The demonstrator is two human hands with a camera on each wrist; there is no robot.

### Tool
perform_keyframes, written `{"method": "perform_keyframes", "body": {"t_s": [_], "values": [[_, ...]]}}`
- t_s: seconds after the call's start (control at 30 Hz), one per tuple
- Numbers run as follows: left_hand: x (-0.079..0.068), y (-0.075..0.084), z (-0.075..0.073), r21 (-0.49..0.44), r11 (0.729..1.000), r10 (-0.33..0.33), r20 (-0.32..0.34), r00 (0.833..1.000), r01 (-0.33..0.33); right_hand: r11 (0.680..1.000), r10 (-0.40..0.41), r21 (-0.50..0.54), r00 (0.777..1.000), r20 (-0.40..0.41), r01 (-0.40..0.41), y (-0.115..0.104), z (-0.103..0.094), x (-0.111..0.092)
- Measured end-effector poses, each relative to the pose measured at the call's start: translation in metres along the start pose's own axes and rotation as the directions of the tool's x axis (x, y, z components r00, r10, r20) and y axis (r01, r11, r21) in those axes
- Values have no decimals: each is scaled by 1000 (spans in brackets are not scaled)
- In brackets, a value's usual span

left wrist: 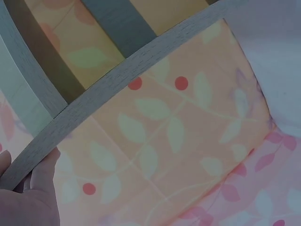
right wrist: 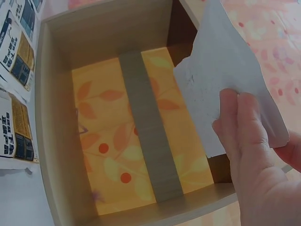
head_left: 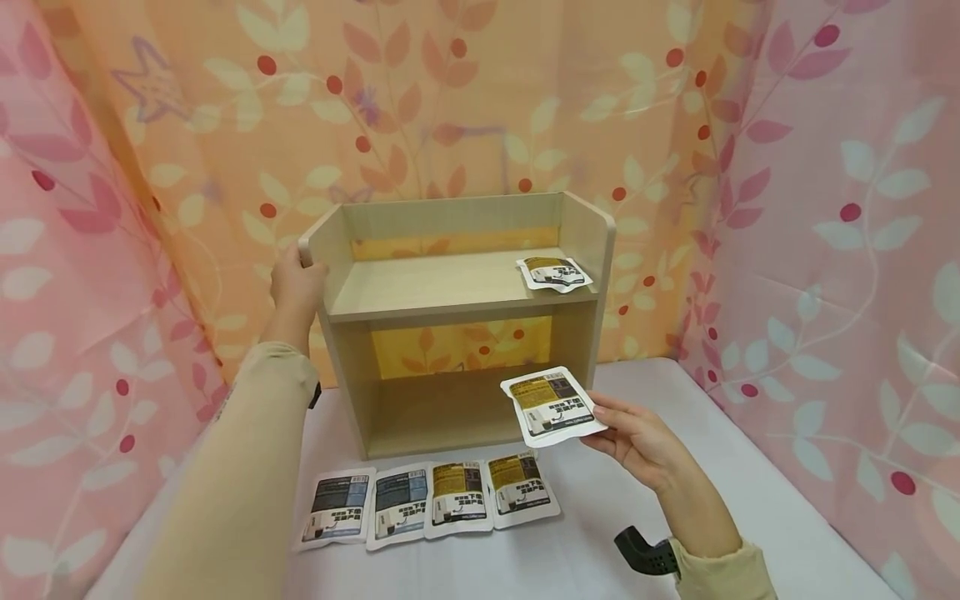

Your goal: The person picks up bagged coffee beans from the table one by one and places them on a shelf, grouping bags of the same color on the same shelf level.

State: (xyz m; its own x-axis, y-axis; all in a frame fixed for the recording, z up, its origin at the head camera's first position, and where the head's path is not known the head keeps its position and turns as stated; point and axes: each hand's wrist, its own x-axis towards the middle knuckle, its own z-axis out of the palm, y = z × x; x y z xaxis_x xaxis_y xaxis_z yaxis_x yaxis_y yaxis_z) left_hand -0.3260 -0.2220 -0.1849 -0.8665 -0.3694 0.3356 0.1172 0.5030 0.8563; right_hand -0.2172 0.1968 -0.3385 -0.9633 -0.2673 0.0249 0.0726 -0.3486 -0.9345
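Note:
My left hand (head_left: 295,287) grips the upper left side edge of a small wooden shelf (head_left: 465,314). In the left wrist view, its thumb and fingers (left wrist: 43,174) lie on both sides of that board. My right hand (head_left: 637,435) pinches a white packet with a yellow and black label (head_left: 553,407) by its right edge, in front of the lower compartment. The right wrist view shows the packet's plain back (right wrist: 225,61) with fingers pressed against it. A similar packet (head_left: 555,273) lies on the upper shelf at the right end.
On the white tabletop (head_left: 600,550), in front of the shelf, several packets lie in an overlapping row: blue-labelled packets (head_left: 337,507) at left, yellow-labelled packets (head_left: 521,487) at right. Floral curtains (head_left: 450,100) stand behind and at both sides.

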Motion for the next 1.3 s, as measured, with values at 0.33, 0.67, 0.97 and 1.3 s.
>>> {"method": "perform_keyframes", "body": {"t_s": [0.33, 0.67, 0.97, 1.3], "values": [[-2, 3, -1, 12, 1000, 5, 12, 1000, -5, 998, -45, 48, 999, -4, 45, -12, 6, 0], [-1, 0, -1, -13, 1000, -15, 4, 1000, 16, 991, -69, 117, 998, 5, 68, -19, 15, 3], [0, 1, 1, -23, 1000, -15, 7, 1000, 15, 986, -91, 138, 996, 8, 89, -24, 21, 6], [1, -1, 0, -15, 1000, -14, -5, 1000, 14, 990, -89, 111, 996, -17, 91, -33, 30, 8]]}}
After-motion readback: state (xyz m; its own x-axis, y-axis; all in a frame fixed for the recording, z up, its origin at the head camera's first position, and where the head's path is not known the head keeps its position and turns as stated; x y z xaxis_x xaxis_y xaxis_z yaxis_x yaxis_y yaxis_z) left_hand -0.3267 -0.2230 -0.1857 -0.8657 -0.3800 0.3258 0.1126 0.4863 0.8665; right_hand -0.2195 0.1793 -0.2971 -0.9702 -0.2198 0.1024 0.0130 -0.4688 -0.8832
